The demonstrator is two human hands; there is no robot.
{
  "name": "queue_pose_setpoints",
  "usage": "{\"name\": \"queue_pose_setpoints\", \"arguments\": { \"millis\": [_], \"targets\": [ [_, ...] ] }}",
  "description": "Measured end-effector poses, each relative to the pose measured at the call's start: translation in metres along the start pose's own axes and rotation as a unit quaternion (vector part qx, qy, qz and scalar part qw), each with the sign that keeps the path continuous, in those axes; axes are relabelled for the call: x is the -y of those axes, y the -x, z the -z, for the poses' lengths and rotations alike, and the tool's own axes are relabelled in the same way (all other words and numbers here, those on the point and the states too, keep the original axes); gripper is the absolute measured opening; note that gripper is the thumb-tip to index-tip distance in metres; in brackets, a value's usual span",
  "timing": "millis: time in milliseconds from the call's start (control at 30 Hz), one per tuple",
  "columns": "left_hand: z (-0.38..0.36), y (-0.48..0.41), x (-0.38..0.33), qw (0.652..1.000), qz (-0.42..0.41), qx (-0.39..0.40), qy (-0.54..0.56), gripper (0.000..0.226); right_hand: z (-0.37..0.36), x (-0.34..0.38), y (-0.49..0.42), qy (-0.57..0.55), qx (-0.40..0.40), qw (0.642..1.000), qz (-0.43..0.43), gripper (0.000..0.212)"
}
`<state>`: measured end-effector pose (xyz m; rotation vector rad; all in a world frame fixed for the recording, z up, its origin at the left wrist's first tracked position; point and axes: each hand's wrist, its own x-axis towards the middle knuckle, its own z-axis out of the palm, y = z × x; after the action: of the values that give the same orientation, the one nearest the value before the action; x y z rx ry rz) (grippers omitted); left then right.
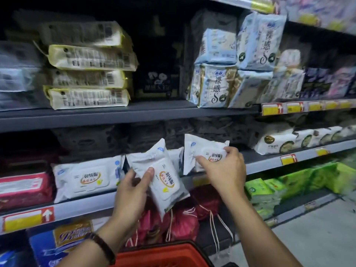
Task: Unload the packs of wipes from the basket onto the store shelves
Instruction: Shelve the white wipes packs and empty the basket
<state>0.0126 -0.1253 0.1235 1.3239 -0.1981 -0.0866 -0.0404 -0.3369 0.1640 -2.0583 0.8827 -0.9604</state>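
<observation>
The person stands close to the shelving with both arms raised to the middle shelf [86,207]. The left hand [133,191], just below centre toward 7 o'clock, has its grip closed round a white pack of wipes [165,182], thumb on the front and fingers behind; the pack is tilted, its lower end hanging past the shelf's front edge. The right hand [223,170], toward 4 o'clock from centre, pinches a second pack of wipes [200,151] by its right end, and that pack stands upright at the shelf's edge. A third matching pack [86,176] lies on its side on the same shelf at 8 o'clock, just beside a pink pack [23,187]. The red basket [165,255] sits at 6 o'clock, and only its rim shows. Red drawstring bags [183,220] hang on the shelf below, with green packs [269,189] out at 4 o'clock. A dark beaded bracelet [104,249] circles the left wrist.
</observation>
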Motion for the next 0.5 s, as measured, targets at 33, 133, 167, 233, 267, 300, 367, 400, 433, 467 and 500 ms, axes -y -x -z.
{"name": "queue_pose_setpoints", "arguments": {
  "millis": [33,133,167,233,267,300,367,400,433,467,500],
  "targets": [
    [0.003,-0.004,0.001,1.000,-0.006,-0.004,-0.009,0.020,-0.011,-0.001,-0.012,-0.011,-0.007,1.000,-0.007,0.093],
    [0.009,-0.015,0.008,1.000,-0.005,0.009,-0.026,0.036,-0.046,-0.011,-0.042,-0.017,-0.012,1.000,-0.018,0.094],
    [0.009,-0.019,0.012,1.000,-0.002,0.003,-0.011,0.030,-0.057,-0.016,-0.051,-0.013,-0.009,1.000,-0.018,0.094],
    [0.008,-0.025,0.021,1.000,0.010,-0.020,0.021,0.020,-0.078,-0.026,-0.062,0.010,-0.005,1.000,-0.005,0.093],
    [0.005,-0.027,0.023,0.999,0.016,-0.033,0.029,0.023,-0.089,-0.030,-0.066,0.026,-0.004,1.000,0.010,0.092],
    [0.001,-0.030,0.025,0.999,0.015,-0.039,0.035,0.030,-0.099,-0.034,-0.070,0.038,-0.003,0.999,0.026,0.089],
    [-0.006,-0.032,0.028,0.999,0.010,-0.036,0.036,0.037,-0.113,-0.033,-0.076,0.063,0.008,0.997,0.044,0.081],
    [-0.011,-0.033,0.030,0.999,0.007,-0.039,0.036,0.031,-0.119,-0.033,-0.080,0.071,0.021,0.996,0.041,0.076],
    [-0.017,-0.032,0.029,0.999,0.006,-0.035,0.038,0.025,-0.123,-0.032,-0.083,0.076,0.034,0.996,0.037,0.072],
    [-0.022,-0.033,0.028,0.999,0.009,-0.027,0.041,0.021,-0.125,-0.031,-0.086,0.080,0.046,0.995,0.036,0.069],
    [-0.027,-0.032,0.027,0.999,0.012,-0.022,0.041,0.020,-0.126,-0.031,-0.088,0.085,0.056,0.994,0.037,0.066]
  ]
}}
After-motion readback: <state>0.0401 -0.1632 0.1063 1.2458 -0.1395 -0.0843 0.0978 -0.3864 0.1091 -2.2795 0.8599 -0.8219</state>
